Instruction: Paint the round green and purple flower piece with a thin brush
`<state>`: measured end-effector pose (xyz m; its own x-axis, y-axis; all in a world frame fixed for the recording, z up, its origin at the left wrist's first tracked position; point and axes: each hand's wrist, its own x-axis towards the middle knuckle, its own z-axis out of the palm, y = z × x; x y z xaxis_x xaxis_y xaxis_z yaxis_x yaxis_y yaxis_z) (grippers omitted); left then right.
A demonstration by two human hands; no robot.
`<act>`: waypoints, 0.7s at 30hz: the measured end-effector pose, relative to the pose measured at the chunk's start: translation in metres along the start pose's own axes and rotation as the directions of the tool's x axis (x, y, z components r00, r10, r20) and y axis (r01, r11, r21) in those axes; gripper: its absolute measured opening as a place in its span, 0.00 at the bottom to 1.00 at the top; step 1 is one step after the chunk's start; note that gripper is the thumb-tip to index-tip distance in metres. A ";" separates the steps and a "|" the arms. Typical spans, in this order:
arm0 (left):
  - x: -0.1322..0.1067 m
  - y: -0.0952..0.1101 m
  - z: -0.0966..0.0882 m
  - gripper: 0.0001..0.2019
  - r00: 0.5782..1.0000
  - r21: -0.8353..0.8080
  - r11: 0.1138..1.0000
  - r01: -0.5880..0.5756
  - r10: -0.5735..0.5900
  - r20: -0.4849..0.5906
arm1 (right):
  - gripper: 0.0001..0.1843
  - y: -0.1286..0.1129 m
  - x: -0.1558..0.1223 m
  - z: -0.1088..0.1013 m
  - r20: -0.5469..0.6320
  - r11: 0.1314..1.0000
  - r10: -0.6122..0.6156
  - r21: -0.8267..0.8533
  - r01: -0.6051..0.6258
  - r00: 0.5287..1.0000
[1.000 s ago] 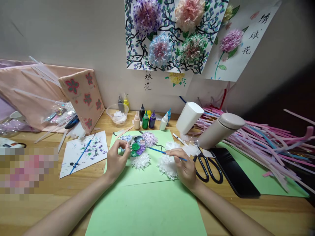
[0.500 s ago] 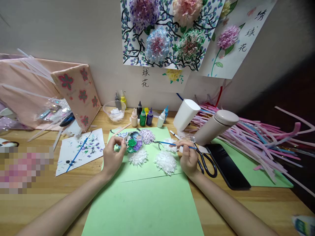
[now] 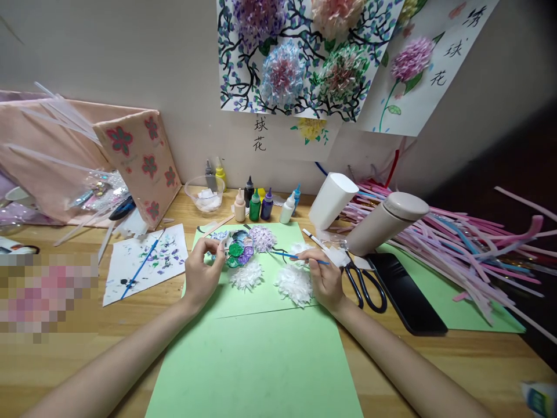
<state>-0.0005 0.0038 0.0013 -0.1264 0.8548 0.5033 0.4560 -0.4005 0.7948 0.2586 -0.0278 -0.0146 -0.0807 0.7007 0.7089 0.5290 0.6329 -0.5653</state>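
My left hand (image 3: pixel 201 277) grips the edge of a round paint palette (image 3: pixel 235 251) whose wells hold green, purple and dark paint. In my right hand (image 3: pixel 325 283) is a thin blue paintbrush (image 3: pixel 287 255), its tip pointing left towards the palette over dark painted branch lines. Below the hands lies green paper (image 3: pixel 256 360). A lilac-tinted paper flower (image 3: pixel 263 238) sits just right of the palette. Two white paper flowers, one nearer the left (image 3: pixel 246 276) and another by my right hand (image 3: pixel 294 284), rest in front. A further white flower is partly hidden behind my right fingers.
Several paint bottles (image 3: pixel 255 206) stand along the wall beside a clear bowl (image 3: pixel 204 197). To the right are scissors (image 3: pixel 369 290), a black phone (image 3: pixel 404 293), a tumbler (image 3: pixel 387 223) and pipe cleaners (image 3: pixel 461 249). A paint-spotted sheet (image 3: pixel 167 261) with another brush lies left.
My right hand has moved a little left with the paintbrush, its tip drawing closer to the palette. My left hand keeps hold of the palette. The view has shifted slightly.
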 end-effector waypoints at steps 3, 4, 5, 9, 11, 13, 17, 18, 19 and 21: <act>0.000 0.000 0.001 0.06 1.000 -0.010 1.000 0.002 -0.002 -0.004 | 0.11 0.000 -0.001 -0.001 -0.026 1.000 -0.006 -0.002 0.006 1.000; 0.000 -0.001 0.001 0.06 1.000 -0.013 1.000 0.004 -0.004 -0.005 | 0.11 0.000 -0.001 -0.001 -0.037 1.000 -0.009 -0.003 0.008 0.999; 0.000 -0.001 0.001 0.06 1.000 -0.015 1.000 0.005 -0.005 -0.005 | 0.11 0.000 -0.001 -0.001 -0.039 1.000 -0.010 -0.006 0.009 0.999; 0.001 0.000 0.001 0.06 1.000 -0.013 1.000 0.001 -0.001 -0.010 | 0.11 0.000 0.000 0.000 -0.014 0.999 0.001 -0.033 -0.001 1.000; 0.001 0.000 0.001 0.05 1.000 -0.007 1.000 -0.001 0.001 -0.012 | 0.12 -0.001 0.000 0.000 -0.028 0.999 0.004 -0.042 -0.005 1.000; 0.000 0.000 0.001 0.06 1.000 -0.006 1.000 0.000 -0.001 -0.010 | 0.12 -0.001 0.001 0.000 -0.041 0.999 0.006 -0.049 -0.008 0.999; -0.001 -0.002 0.001 0.06 1.000 -0.009 1.000 0.008 -0.008 -0.007 | 0.11 0.000 0.000 0.000 -0.043 0.999 -0.001 -0.050 -0.001 0.999; -0.001 -0.002 0.001 0.06 1.000 -0.009 1.000 0.008 -0.008 -0.006 | 0.12 0.000 -0.001 0.000 -0.053 0.999 -0.003 -0.052 0.000 0.999; -0.001 -0.002 0.001 0.05 1.000 -0.007 1.000 0.008 -0.008 -0.004 | 0.12 0.000 -0.001 0.000 -0.058 0.998 0.000 -0.056 -0.003 0.998; -0.001 -0.001 0.001 0.05 1.000 -0.003 1.000 0.009 -0.009 0.002 | 0.12 0.001 -0.001 0.000 -0.052 0.998 0.010 -0.062 -0.013 0.999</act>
<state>-0.0003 0.0038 -0.0004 -0.1284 0.8590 0.4956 0.4523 -0.3940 0.8001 0.2591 -0.0278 -0.0159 -0.0315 0.6886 0.7244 0.5810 0.6024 -0.5473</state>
